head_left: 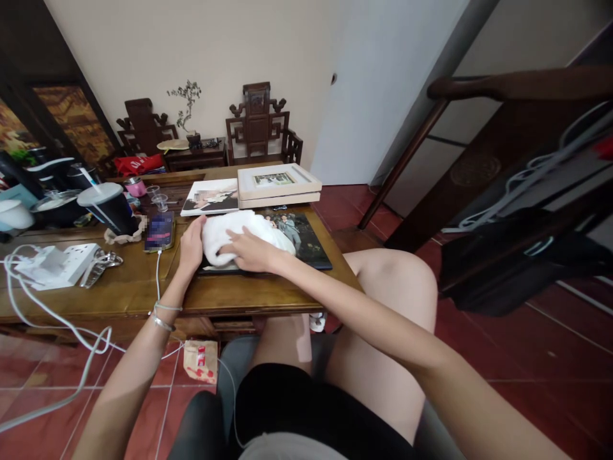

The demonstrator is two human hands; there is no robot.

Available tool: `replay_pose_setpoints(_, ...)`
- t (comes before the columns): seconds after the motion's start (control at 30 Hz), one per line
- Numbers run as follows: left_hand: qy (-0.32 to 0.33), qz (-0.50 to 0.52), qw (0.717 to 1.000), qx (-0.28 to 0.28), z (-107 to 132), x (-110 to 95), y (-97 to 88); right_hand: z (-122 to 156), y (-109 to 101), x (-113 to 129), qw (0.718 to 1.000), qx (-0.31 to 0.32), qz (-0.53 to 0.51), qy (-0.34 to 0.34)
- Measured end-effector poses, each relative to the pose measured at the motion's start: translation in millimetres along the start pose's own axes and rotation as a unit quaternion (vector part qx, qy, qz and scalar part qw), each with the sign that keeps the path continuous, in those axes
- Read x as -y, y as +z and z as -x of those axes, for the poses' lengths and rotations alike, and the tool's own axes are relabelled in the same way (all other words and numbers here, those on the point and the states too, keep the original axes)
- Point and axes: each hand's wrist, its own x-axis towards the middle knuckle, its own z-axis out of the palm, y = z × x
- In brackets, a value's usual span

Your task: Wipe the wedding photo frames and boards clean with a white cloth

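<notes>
A white cloth [263,231], bunched up, lies on a dark photo album or panel [311,239] with people pictured on it. My right hand [253,250] presses on the cloth, its fingers bent into the folds. At the cloth's left edge, my left hand [193,246] rests against the album's side with the fingers partly hidden. Behind them are a white photo book [211,196] and a cream box [278,198] with a small framed picture on top.
To the left on the wooden table [201,297] are a charging phone [159,231], a dark cup with a straw [108,204], and a white power strip [71,265] with cables. A paper bag [200,361] sits below. Dark chairs [258,124] stand by the wall.
</notes>
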Motion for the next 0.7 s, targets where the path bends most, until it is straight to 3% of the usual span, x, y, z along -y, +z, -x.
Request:
replay_pose_setpoints(0.13,0.049,-0.093,0.993,0.051,4.4,-2.5,1.6,60.2,5.4,-2.2,0.997,-0.012,-0.046,-0.063)
replay_pose_setpoints(0.27,0.103,-0.189,0.967,0.136,7.8,-2.9,3.5,117.3,-7.1,-19.6,0.997,-0.059,-0.045,0.005)
replay_pose_setpoints(0.37,0.119,-0.207,0.958,0.156,8.6,-1.1,3.9,133.5,-24.0,-36.7,0.993,-0.085,-0.025,0.076)
replay_pose_setpoints(0.5,0.118,-0.208,0.957,0.163,8.9,0.0,3.7,111.9,-43.8,-51.1,0.985,-0.09,-0.021,0.145)
replay_pose_setpoints(0.7,0.117,-0.215,0.957,0.159,9.3,-2.9,3.4,23.1,-50.3,-45.5,0.977,-0.095,-0.07,0.176)
